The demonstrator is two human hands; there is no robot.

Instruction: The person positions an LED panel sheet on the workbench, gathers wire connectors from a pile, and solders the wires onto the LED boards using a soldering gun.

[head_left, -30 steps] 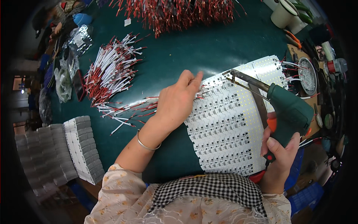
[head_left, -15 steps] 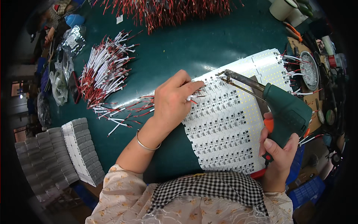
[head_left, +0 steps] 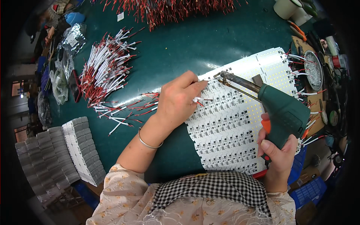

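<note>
In my right hand (head_left: 277, 150) is a dark green soldering gun (head_left: 283, 112) with an orange trigger. Its tip points left, over the upper left part of the white LED circuit boards (head_left: 221, 138). My left hand (head_left: 178, 97) is closed at the boards' left edge, fingertips pinched close to the soldering tip. Out of that fist stick short red and white wires (head_left: 198, 100), while more wires trail from behind it to the left. Small black components and yellow LEDs line the boards in rows. Along the boards' right edge, white and red wires are attached.
A pile of red and white wires (head_left: 107, 67) lies left of my hand, with a larger bundle (head_left: 165, 11) at the far edge. Stacked boards (head_left: 80, 150) sit at lower left. On the right are a metal dish (head_left: 313, 71) and orange-handled pliers (head_left: 298, 30). A co-worker's hand shows far left.
The soldering gun has moved slightly left in my right hand, its tip nearer my left fingers. My left hand has shifted a little right, still pinching wires, and the boards sit slightly farther right.
</note>
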